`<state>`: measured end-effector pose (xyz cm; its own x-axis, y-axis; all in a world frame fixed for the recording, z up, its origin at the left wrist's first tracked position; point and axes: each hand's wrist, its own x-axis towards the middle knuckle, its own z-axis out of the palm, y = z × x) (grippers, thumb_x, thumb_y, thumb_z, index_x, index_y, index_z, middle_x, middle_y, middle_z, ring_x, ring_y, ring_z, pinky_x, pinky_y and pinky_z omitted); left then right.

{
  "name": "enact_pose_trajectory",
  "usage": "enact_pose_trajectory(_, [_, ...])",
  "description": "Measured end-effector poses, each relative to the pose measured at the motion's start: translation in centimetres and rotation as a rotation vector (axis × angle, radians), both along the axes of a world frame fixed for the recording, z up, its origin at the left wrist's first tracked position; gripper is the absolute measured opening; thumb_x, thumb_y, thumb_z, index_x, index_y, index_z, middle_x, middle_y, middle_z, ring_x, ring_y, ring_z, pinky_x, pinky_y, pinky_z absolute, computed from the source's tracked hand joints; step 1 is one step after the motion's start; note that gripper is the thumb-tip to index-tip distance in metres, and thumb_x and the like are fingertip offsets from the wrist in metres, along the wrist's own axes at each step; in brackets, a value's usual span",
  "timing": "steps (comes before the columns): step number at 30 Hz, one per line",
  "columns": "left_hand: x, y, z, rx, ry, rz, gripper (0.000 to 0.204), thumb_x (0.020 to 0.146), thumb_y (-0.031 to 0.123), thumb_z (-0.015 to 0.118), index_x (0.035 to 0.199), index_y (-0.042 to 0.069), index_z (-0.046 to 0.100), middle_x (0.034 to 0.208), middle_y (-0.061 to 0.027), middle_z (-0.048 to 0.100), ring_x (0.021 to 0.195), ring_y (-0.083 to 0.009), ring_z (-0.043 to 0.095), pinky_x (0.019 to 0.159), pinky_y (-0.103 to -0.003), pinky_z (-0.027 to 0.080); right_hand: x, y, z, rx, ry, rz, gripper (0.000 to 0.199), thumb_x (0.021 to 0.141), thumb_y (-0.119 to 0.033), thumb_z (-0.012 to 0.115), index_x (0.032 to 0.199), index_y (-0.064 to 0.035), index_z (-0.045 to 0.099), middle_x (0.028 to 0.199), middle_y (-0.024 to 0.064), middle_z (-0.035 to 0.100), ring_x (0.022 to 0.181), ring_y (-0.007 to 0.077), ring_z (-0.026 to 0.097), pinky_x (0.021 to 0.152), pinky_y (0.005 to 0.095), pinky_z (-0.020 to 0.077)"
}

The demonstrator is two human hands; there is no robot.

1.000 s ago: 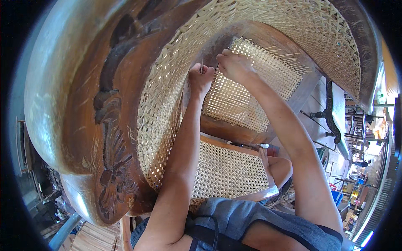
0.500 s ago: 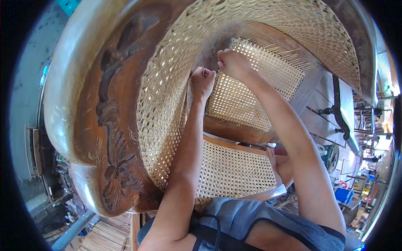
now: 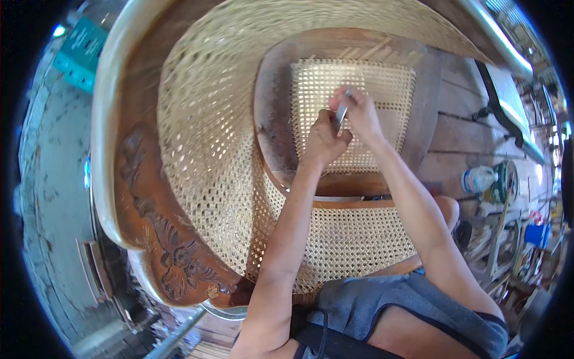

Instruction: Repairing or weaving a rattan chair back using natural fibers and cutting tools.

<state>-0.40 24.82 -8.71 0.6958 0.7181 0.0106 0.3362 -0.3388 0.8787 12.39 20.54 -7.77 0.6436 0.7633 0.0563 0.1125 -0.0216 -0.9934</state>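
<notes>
Both my hands are together over a panel of woven cane webbing (image 3: 317, 78) set in a wooden seat frame (image 3: 276, 140). A narrow grey metal tool (image 3: 342, 112), its exact kind unclear, stands slanted between them. My right hand (image 3: 363, 116) is closed round its upper part, slightly blurred. My left hand (image 3: 324, 140) has curled fingers and thumb at the tool's lower end. Neither hand seems to press on the cane below. Loose cane strands (image 3: 373, 49) lie along the panel's far edge.
A curved cane backrest (image 3: 203, 143) with a carved wooden rim (image 3: 179, 257) wraps the left and far sides. Nearer me is another cane surface (image 3: 359, 239). At right are a white plastic jug (image 3: 479, 179), a dark-framed bench (image 3: 508, 113) and a blue container (image 3: 537, 235).
My view has shifted. My hands have come together from the panel's far left corner toward its middle. The grey metal tool now shows between them.
</notes>
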Motion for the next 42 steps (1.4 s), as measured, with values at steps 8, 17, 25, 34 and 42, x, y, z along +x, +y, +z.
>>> enact_pose_trajectory(8, [-2.0, 0.5, 2.4, -0.578, -0.315, -0.023, 0.018, 0.095, 0.0, 0.053, 0.107, -0.003, 0.065, 0.091, -0.0097, 0.071, 0.077, -0.0139, 0.068, 0.075, -0.026, 0.054, 1.1, -7.8, 6.2, -0.115, 0.27, 0.05, 0.024, 0.097, -0.027, 0.058, 0.11, -0.0078, 0.061, 0.072, 0.0019, 0.058, 0.049, 0.0049, 0.049, 0.042, 0.0247, 0.0404])
enact_pose_trajectory(17, [-4.6, -2.4, 7.6, -0.467, -0.118, -0.208, 0.016, 0.094, 0.015, 0.064, 0.1, 0.001, 0.068, 0.082, -0.0039, 0.069, 0.065, -0.0076, 0.061, 0.06, -0.021, 0.051, 0.9, -10.4, 6.9, -0.01, -0.318, -0.022, 0.021, 0.092, -0.023, 0.065, 0.089, -0.0028, 0.066, 0.069, 0.0013, 0.061, 0.048, 0.0034, 0.049, 0.042, 0.0241, 0.0392])
enact_pose_trajectory(25, [-6.7, -1.5, 10.5, -0.638, 0.031, -0.269, 0.017, 0.093, 0.02, 0.066, 0.098, 0.005, 0.068, 0.083, -0.004, 0.07, 0.055, -0.0039, 0.055, 0.045, -0.016, 0.041, 7.3, -13.0, 8.1, 0.056, -0.06, -0.163, 0.024, 0.092, -0.025, 0.066, 0.092, -0.0006, 0.065, 0.072, 0.0033, 0.063, 0.048, 0.0049, 0.049, 0.041, 0.0249, 0.038])
enact_pose_trajectory(34, [-8.8, -2.7, 12.0, -0.6, 0.023, -0.357, 0.023, 0.092, 0.011, 0.066, 0.114, 0.003, 0.066, 0.079, 0.0033, 0.062, 0.055, -0.0019, 0.05, 0.043, -0.015, 0.036, 6.1, -16.9, 10.1, 0.221, 0.175, -0.14, 0.022, 0.092, -0.021, 0.066, 0.09, 0.0011, 0.063, 0.079, 0.0059, 0.064, 0.046, 0.0052, 0.048, 0.04, 0.0226, 0.0393])
enact_pose_trajectory(42, [-7.1, -4.6, 13.2, -0.58, 0.121, -0.494, 0.022, 0.092, 0.014, 0.065, 0.112, 0.006, 0.068, 0.083, 0.0038, 0.063, 0.064, -0.0021, 0.053, 0.054, -0.017, 0.044, 6.1, -24.1, 13.4, 0.3, 0.154, -0.137, 0.022, 0.09, -0.024, 0.07, 0.093, -0.0031, 0.063, 0.08, 0.0065, 0.066, 0.047, 0.0053, 0.049, 0.041, 0.0209, 0.0401])
